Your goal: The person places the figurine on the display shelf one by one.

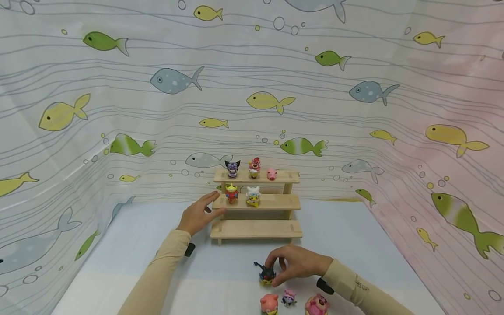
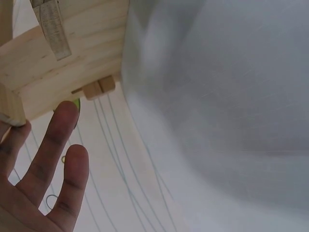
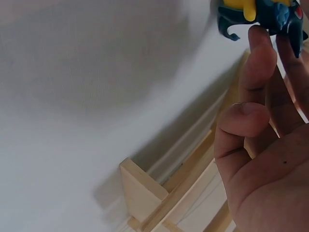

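Note:
A three-step wooden shelf stands at the back of the table. Three small figures sit on its top step and two on the middle step. My left hand rests with straight fingers against the shelf's left end. My right hand pinches a dark blue and yellow figure standing on the table; in the right wrist view my fingertips touch that figure. A pink figure, a small purple one and a pink bear stand near the front edge.
A light blue cloth covers the table. Fish-print curtains close in the back and both sides. The shelf's bottom step holds nothing.

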A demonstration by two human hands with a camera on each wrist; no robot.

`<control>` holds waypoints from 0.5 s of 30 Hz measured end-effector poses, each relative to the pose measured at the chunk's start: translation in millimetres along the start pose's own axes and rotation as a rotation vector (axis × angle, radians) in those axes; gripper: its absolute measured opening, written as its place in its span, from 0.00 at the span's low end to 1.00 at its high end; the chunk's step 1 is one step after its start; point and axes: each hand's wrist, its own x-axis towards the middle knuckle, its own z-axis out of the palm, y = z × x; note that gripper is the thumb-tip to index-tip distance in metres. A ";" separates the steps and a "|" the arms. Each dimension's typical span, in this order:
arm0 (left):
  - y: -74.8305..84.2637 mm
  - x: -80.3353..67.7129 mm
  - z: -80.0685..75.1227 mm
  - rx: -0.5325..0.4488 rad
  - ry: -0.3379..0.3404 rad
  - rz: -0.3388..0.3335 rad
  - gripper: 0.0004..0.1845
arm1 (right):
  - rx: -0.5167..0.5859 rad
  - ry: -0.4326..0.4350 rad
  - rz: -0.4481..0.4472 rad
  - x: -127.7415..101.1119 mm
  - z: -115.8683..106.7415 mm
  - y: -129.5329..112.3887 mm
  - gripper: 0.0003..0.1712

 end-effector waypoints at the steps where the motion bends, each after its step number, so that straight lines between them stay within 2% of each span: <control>1: -0.3 -0.3 -0.2 0.001 0.000 0.001 0.40 | 0.001 -0.001 0.002 0.5 0.2 -0.5 0.20; 9: 2.0 -2.3 -1.7 -0.004 0.016 0.013 0.40 | -0.087 0.013 -0.006 4.0 3.1 -0.7 0.17; 15: 2.7 -3.9 -2.2 0.005 0.015 0.011 0.41 | -0.097 0.015 -0.003 3.9 3.9 -0.9 0.16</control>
